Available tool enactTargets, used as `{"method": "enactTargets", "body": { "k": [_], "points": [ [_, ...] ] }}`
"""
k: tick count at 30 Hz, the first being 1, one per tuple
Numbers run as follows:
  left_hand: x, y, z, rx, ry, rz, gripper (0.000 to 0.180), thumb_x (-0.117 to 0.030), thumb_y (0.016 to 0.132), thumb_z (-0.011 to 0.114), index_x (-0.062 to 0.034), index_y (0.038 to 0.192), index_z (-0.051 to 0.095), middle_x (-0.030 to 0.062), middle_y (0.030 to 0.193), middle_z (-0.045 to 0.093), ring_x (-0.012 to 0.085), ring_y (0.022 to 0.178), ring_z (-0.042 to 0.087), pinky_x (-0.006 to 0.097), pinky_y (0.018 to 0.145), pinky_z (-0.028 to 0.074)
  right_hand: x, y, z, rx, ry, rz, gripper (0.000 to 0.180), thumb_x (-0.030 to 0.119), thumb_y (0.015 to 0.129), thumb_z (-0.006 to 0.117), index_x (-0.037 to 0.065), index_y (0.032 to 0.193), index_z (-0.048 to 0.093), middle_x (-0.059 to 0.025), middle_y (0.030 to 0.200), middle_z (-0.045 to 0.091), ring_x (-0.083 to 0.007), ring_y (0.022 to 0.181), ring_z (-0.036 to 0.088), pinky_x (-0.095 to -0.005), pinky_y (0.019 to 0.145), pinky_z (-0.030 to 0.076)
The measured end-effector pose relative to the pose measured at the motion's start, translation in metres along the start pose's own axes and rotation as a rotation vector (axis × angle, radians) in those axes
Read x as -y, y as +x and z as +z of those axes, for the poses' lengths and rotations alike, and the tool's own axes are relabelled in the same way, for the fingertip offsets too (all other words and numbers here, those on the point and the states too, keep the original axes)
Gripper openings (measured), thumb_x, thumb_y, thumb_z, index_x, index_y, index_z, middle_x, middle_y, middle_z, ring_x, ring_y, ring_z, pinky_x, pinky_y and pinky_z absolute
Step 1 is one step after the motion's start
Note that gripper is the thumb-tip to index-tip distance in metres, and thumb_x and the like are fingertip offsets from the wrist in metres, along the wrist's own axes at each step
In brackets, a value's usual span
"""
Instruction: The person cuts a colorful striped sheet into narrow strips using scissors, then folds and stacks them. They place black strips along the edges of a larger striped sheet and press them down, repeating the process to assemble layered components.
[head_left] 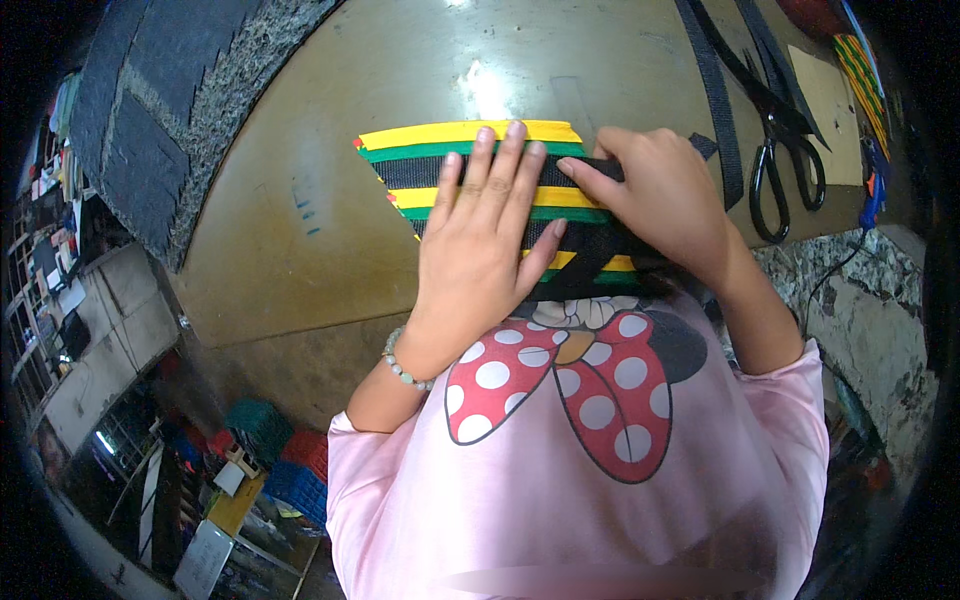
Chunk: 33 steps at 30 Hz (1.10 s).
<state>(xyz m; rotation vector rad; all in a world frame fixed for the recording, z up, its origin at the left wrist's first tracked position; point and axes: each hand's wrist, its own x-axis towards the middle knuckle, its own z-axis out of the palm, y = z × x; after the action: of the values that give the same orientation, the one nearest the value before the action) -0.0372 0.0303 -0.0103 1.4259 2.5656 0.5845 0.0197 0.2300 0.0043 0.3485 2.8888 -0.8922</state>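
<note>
A striped piece of fabric in yellow, green and black lies on the table near my body. Pressed flat on its middle is my left hand, its fingers stretched out and gripping nothing. At the right side of the fabric my right hand is curled, thumb and fingers closed round a black strip that lies over the stripes. Part of that strip is hidden under the palm. More black material crosses the lower stripes, next to my shirt.
Large black-handled scissors lie right of my right hand, beside a black webbing strap. A beige card and a striped strip are farther right. Dark grey sheets lie at the far left of the brown table.
</note>
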Motion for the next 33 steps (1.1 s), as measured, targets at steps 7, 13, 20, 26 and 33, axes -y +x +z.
{"method": "enactTargets", "body": {
  "k": [7,13,20,26,33],
  "points": [
    [0.000,0.001,0.010,0.004,0.016,0.013,0.062,-0.034,0.090,0.062,-0.0045,0.142,0.045,0.0142,0.149,0.041,0.0334,0.139,0.037,0.048,0.113,0.028,-0.022,-0.006,-0.015,0.090,0.263,0.032,0.027,0.022,0.086,0.072,-0.001,0.079,0.061,-0.0044,0.061,0.055,-0.0089,0.055,0.048,-0.0270,0.051,0.038],
    [0.002,0.000,0.011,0.003,0.003,0.017,0.062,-0.034,0.091,0.061,-0.0049,0.143,0.043,0.0143,0.150,0.041,0.0334,0.140,0.035,0.049,0.114,0.027,-0.027,-0.005,-0.011,0.070,0.345,0.045,0.030,0.026,0.084,0.072,-0.003,0.079,0.064,-0.0179,0.066,0.062,-0.0276,0.057,0.061,-0.0375,0.055,0.046],
    [0.003,-0.001,0.012,0.015,-0.002,0.016,0.064,-0.034,0.092,0.059,-0.0064,0.146,0.040,0.0158,0.153,0.036,0.0356,0.142,0.032,0.050,0.115,0.024,-0.025,-0.001,-0.012,0.050,0.254,-0.009,0.031,0.025,0.083,0.072,-0.004,0.078,0.062,-0.0186,0.063,0.061,-0.0322,0.056,0.061,-0.0399,0.054,0.046],
    [-0.002,0.000,0.012,-0.039,0.100,0.020,0.055,-0.033,0.093,0.057,-0.0048,0.139,0.048,0.0143,0.147,0.045,0.0324,0.137,0.040,0.047,0.112,0.030,-0.005,-0.023,-0.009,-0.317,-0.380,-0.324,0.019,0.011,0.083,0.066,-0.001,0.097,0.064,-0.0149,0.098,0.061,-0.0249,0.092,0.060,-0.0347,0.074,0.049],
    [0.008,0.021,-0.004,-0.115,0.096,0.049,0.048,-0.024,0.087,0.062,-0.0067,0.131,0.055,0.0137,0.136,0.050,0.0305,0.126,0.046,0.044,0.103,0.036,0.000,-0.029,0.000,0.046,-0.053,-0.406,0.039,0.000,0.081,0.055,-0.005,0.119,0.060,-0.0181,0.112,0.059,-0.0343,0.109,0.056,-0.0376,0.095,0.047]
  ]
}}
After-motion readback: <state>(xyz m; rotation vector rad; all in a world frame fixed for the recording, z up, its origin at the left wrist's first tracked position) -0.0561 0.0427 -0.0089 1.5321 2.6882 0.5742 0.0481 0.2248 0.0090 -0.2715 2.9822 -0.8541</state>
